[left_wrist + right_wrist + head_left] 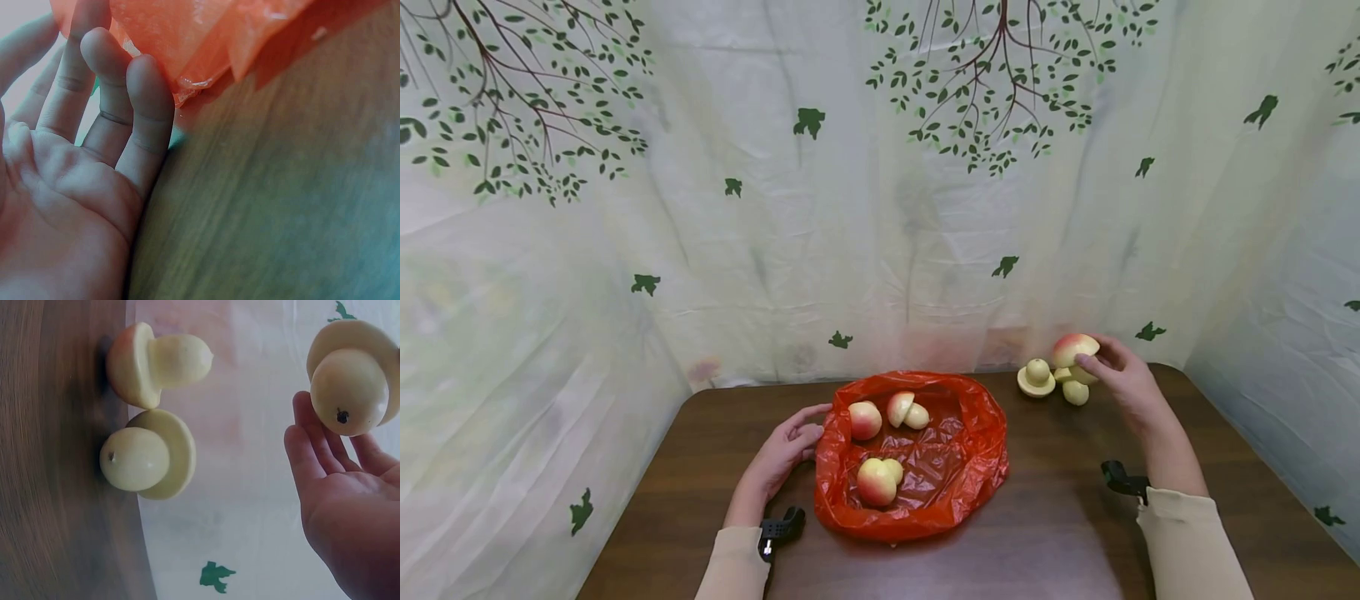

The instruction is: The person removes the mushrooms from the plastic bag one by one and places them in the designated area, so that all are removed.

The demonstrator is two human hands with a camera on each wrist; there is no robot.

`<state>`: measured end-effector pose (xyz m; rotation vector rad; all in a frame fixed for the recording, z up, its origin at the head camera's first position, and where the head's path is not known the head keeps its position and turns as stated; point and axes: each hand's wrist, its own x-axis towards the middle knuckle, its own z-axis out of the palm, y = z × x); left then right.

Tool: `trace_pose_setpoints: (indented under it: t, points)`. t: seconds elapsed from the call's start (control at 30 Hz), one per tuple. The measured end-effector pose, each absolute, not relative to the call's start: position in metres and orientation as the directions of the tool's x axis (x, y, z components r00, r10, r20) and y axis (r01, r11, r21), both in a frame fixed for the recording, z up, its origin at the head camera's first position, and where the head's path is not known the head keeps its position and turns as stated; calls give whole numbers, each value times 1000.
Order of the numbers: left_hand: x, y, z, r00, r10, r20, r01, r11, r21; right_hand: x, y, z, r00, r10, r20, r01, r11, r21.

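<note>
In the head view my right hand (pixel 1116 367) holds a toy mushroom (pixel 1073 348) with a red-and-yellow cap, raised above the table's back right. The right wrist view shows the pale stem end of this held mushroom (pixel 350 394). Beside it are two more mushrooms, one with a reddish cap (pixel 125 365) and a pale one (pixel 134 459). A red plastic bag (pixel 912 525) stands wide-mouthed at the middle, with several mushrooms or fewer inside, among them one mushroom (pixel 876 483) near its front. My left hand (pixel 782 450) touches the bag's left side with loosely bent fingers.
The dark wooden table (pixel 1045 533) reaches back to a pale curtain (pixel 910 250) printed with leaves and branches. More curtain hangs at both sides. Black wrist mounts (pixel 782 529) sit on both forearms.
</note>
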<state>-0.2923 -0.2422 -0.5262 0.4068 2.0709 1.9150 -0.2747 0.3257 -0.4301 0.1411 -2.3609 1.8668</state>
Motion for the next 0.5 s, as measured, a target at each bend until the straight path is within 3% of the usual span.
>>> trace_pose_setpoints:
  t: [0.5]
  points:
    - [-292,-243,-529,-921,389,-15,19,85,996,-272,341,-430,-989,110,95,-66,242,-968]
